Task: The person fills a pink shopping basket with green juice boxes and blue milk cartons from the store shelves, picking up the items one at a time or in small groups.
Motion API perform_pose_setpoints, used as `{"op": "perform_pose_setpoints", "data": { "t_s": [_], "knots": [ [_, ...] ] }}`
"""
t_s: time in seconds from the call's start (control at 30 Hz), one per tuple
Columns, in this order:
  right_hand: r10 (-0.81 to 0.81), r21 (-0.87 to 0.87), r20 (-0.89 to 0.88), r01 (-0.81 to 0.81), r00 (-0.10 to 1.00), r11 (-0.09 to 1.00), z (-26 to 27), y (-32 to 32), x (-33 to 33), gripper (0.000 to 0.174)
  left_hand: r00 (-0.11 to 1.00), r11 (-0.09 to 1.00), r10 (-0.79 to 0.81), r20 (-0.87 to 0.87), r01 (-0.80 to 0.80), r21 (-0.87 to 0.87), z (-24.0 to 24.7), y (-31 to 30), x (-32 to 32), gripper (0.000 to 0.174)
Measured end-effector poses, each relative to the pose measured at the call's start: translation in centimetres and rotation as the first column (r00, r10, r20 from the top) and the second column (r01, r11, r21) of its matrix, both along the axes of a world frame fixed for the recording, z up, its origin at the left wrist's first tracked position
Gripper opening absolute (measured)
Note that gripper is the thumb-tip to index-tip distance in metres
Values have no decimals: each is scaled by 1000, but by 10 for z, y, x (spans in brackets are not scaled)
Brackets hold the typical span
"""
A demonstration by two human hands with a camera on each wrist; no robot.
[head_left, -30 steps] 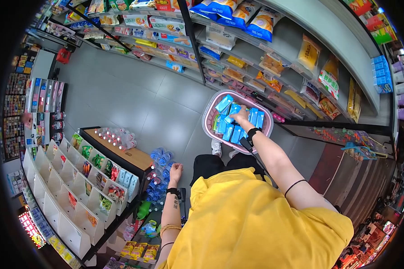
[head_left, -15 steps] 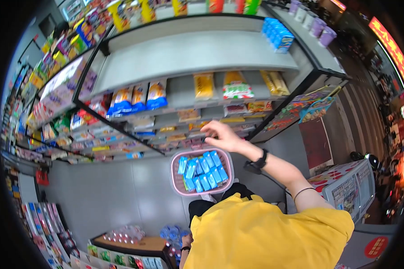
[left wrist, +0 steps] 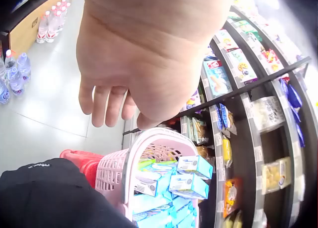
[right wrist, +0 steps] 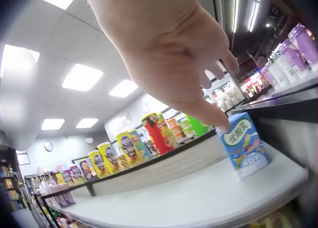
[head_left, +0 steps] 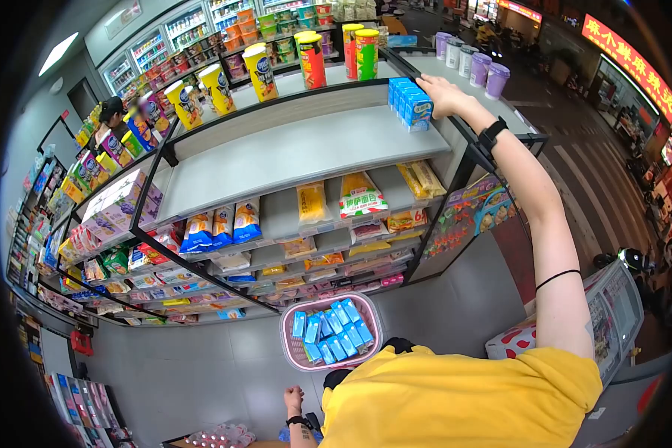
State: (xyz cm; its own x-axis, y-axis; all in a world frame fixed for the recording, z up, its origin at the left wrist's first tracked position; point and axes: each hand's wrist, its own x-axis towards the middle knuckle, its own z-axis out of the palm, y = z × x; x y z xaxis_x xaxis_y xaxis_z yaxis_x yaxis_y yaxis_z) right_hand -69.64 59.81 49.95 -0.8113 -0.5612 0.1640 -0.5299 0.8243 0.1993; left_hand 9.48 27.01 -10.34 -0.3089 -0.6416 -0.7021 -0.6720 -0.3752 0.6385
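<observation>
A row of blue drink cartons (head_left: 411,104) stands at the right end of the upper shelf (head_left: 276,157). My right hand (head_left: 444,97) reaches up against the right side of that row, fingers stretched along it. In the right wrist view its thumb lies right at the top edge of the front carton (right wrist: 244,146). Down on the floor, a pink basket (head_left: 285,340) holds several more blue cartons (head_left: 332,328). Loosely bent and with nothing in it, my left hand (head_left: 294,401) hangs to the left of the basket; in the left wrist view the basket shows just below its fingers (left wrist: 99,106).
Chip canisters (head_left: 260,71) line the top ledge behind the shelf, and purple and white cups (head_left: 467,60) stand on the ledge at right. Bagged bread (head_left: 362,196) fills part of the shelf below. Bottles (head_left: 220,435) and a freezer (head_left: 612,313) stand behind me.
My right hand has left the basket and risen to the carton row on the upper shelf. The head view has tilted up toward the shelves. My left hand stays low and holds nothing.
</observation>
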Motion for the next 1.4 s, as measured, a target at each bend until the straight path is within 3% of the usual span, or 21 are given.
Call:
{"op": "perform_pose_setpoints", "data": {
  "t_s": [0.13,0.27,0.3,0.5,0.53,0.63,0.67,0.77,0.97,1.03,1.1,1.23,1.33,1.4],
  "knots": [
    [-46,115,182,26,982,993,0,-5,-13,119,999,996,39,26,-41,82,-19,40,28,20],
    [-64,158,159,38,985,987,-18,-12,-29,123,993,958,111,47,-119,260,-30,88,79,17],
    [-80,167,155,54,985,984,-21,-13,-28,122,989,936,143,39,-148,319,-54,99,99,17],
    [-105,123,170,84,980,989,-36,-22,-30,116,968,922,197,154,-236,307,-50,130,121,17],
    [-111,118,132,96,985,988,-37,-26,-24,100,966,922,202,159,-242,302,-49,131,124,17],
    [-96,50,55,93,994,994,-54,-27,-42,84,962,925,225,156,-262,276,-44,128,127,17],
    [-24,-5,-53,24,998,1000,-63,-23,-46,71,960,927,234,154,-268,262,-44,126,127,17],
    [-1,-9,-43,1,999,1000,-50,-26,-36,55,954,936,266,136,-289,203,-46,115,125,17],
    [50,-53,-170,-59,984,997,-52,-26,-29,76,966,954,248,72,-256,154,-27,102,96,20],
    [15,118,-89,-5,996,993,-33,-31,-1,72,974,967,220,46,-224,119,-23,98,89,21],
    [28,103,-118,-16,993,995,-36,-30,4,69,974,966,219,50,-224,126,-19,99,88,23],
    [36,-60,-78,-41,996,997,-49,-19,1,60,983,970,174,53,-180,163,-17,90,83,23],
    [-26,-251,-184,-22,983,968,-60,-21,13,59,980,968,198,29,-201,153,-10,77,89,23],
    [23,-413,-251,-128,968,901,-65,-18,16,59,983,978,185,-2,-184,95,-1,62,85,22]
  ]
}}
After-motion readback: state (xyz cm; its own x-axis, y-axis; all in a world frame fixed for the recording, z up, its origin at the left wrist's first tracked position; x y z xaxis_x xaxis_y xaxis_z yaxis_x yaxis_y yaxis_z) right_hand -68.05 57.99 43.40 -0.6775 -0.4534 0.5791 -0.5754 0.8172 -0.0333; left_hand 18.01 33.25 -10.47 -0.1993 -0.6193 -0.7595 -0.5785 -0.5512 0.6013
